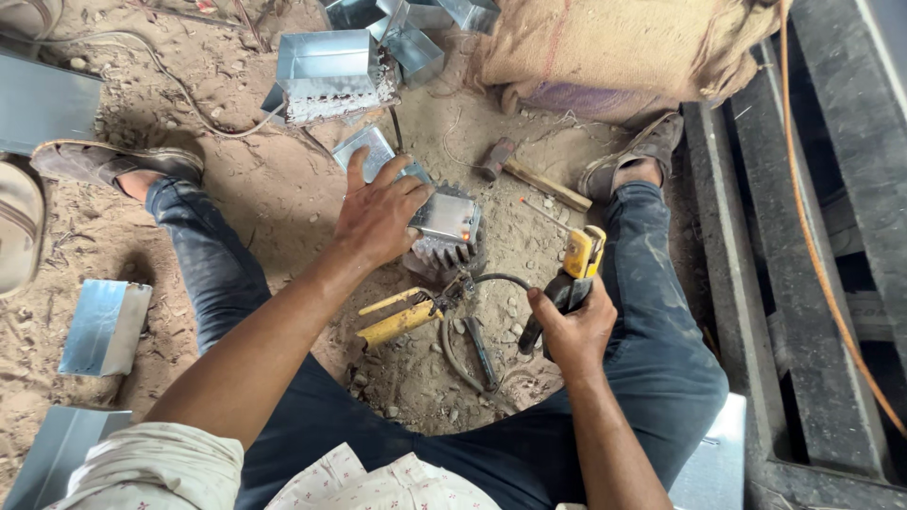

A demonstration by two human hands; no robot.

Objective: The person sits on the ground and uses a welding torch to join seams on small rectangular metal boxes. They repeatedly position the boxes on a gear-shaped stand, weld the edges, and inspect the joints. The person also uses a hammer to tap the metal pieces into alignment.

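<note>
My left hand (378,215) presses flat on the metal box (444,215); my right hand's (572,326) grip wraps the yellow electrode holder (578,269), just beside the box.

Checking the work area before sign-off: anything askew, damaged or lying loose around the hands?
Somewhat untidy. A hammer and yellow-handled snips lie loose in the dirt between the legs. The left hand presses a small metal box whose lower edge looks jagged. The right hand grips a yellow tool.
</note>
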